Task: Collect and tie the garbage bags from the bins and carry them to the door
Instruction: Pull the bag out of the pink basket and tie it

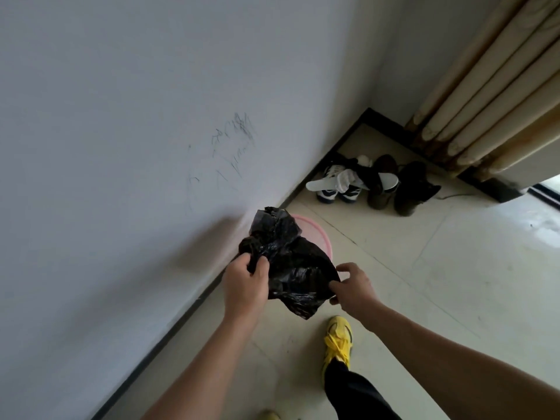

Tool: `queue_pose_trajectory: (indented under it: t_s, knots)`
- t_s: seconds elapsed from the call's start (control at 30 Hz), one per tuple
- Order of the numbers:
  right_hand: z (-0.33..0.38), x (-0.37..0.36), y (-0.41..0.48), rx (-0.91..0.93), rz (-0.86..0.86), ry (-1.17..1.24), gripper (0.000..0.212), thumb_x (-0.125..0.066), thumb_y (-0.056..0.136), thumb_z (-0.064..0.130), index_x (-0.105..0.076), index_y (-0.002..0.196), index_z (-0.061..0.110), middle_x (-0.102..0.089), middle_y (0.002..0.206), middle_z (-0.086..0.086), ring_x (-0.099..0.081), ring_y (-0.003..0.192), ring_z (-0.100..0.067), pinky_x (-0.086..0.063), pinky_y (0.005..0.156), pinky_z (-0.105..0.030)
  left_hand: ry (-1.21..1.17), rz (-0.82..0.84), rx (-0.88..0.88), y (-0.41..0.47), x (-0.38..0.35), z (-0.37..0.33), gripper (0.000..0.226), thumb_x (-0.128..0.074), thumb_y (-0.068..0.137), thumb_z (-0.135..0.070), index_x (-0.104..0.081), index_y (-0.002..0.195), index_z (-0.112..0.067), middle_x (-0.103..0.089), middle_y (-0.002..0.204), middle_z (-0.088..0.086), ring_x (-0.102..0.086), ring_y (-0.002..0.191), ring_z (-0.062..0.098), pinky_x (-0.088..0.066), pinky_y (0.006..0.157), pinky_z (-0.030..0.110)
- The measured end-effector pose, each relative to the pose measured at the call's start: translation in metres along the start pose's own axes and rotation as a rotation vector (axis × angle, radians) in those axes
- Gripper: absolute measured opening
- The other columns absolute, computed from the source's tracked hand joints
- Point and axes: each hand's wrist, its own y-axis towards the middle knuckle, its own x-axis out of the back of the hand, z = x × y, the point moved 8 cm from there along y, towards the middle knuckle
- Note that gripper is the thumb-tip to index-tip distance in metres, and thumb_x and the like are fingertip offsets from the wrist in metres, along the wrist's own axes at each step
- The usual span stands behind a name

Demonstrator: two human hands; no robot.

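Black garbage bag held over pink bin, knot pending.
Left hand grips bunched neck, right hand pinches opposite edge; gather edges tight before knotting.

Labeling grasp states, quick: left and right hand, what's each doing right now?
Left hand: grips the black garbage bag at its bunched top.
Right hand: pinches the bag's edge.

Pale tiled floor, pink bin against the wall, shoes heaped in the corner

Bag above bin beside wall
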Motion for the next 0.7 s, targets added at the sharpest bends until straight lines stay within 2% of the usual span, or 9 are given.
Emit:
queue_pose_trajectory:
  t_s: [0.2,0.3,0.4,0.5,0.57,0.63,0.7]
  knots:
    - [-0.043,-0.037,-0.046,0.040,-0.046,0.071,0.041,-0.051,0.091,0.002,-0.050,0.129,0.018,-0.068,0.096,-0.017,-0.060,0.061,-0.020,-0.045,0.045,-0.023,-0.110,0.071,-0.137,-0.046,0.023,0.006,0.039,-0.059,0.085,-0.015,-0.032,0.057,-0.012,-0.030,0.049,-0.001,-0.030,0.047,0.016,-0.023,0.045,0.029]
    - [-0.071,-0.053,-0.077,0.068,-0.117,0.109,0.035,-0.049,0.091,0.003,-0.052,0.123,0.017,-0.067,0.098,-0.018,-0.057,0.059,-0.020,-0.044,0.045,-0.026,-0.127,0.087,-0.177,-0.076,0.041,0.024,0.040,-0.061,0.084,-0.017,-0.032,0.056,-0.012,-0.028,0.049,0.002,-0.029,0.048,0.017,-0.022,0.047,0.030]
    - [-0.101,-0.059,-0.112,0.108,-0.211,0.127,0.025,-0.047,0.089,0.006,-0.056,0.109,0.017,-0.069,0.085,-0.014,-0.057,0.059,-0.023,-0.049,0.053,-0.034,-0.159,0.134,-0.194,-0.117,0.057,0.038,0.045,-0.060,0.086,-0.017,-0.028,0.053,-0.016,-0.027,0.044,-0.008,-0.026,0.046,0.016,-0.021,0.045,0.028]
    - [-0.124,-0.049,-0.129,0.109,-0.293,0.151,0.023,-0.046,0.085,0.006,-0.065,0.098,0.010,-0.065,0.070,-0.007,-0.058,0.060,-0.023,-0.050,0.058,-0.038,-0.120,0.144,-0.167,-0.137,0.059,0.049,0.046,-0.055,0.088,-0.013,-0.028,0.051,-0.016,-0.028,0.037,-0.010,-0.025,0.039,0.007,-0.022,0.041,0.022]
    - [-0.140,-0.039,-0.135,0.097,-0.328,0.162,0.024,-0.046,0.085,0.004,-0.068,0.091,0.010,-0.063,0.070,-0.006,-0.058,0.063,-0.023,-0.052,0.062,-0.038,-0.093,0.151,-0.130,-0.143,0.054,0.063,0.044,-0.053,0.087,-0.014,-0.028,0.051,-0.015,-0.029,0.041,-0.009,-0.029,0.042,0.011,-0.024,0.045,0.026]
    - [-0.159,-0.031,-0.136,0.084,-0.353,0.161,0.025,-0.045,0.085,0.004,-0.068,0.084,0.015,-0.065,0.074,-0.006,-0.061,0.068,-0.026,-0.056,0.067,-0.043,-0.073,0.138,-0.081,-0.148,0.044,0.087,0.038,-0.052,0.084,-0.016,-0.032,0.052,-0.013,-0.033,0.047,0.000,-0.034,0.049,0.019,-0.028,0.050,0.033]
    - [-0.180,-0.025,-0.130,0.060,-0.357,0.176,0.027,-0.044,0.086,0.004,-0.067,0.081,0.018,-0.066,0.078,-0.007,-0.062,0.068,-0.026,-0.057,0.067,-0.042,-0.045,0.139,-0.016,-0.155,0.030,0.117,0.033,-0.050,0.081,-0.020,-0.037,0.054,-0.007,-0.037,0.050,0.004,-0.039,0.051,0.021,-0.032,0.051,0.035]
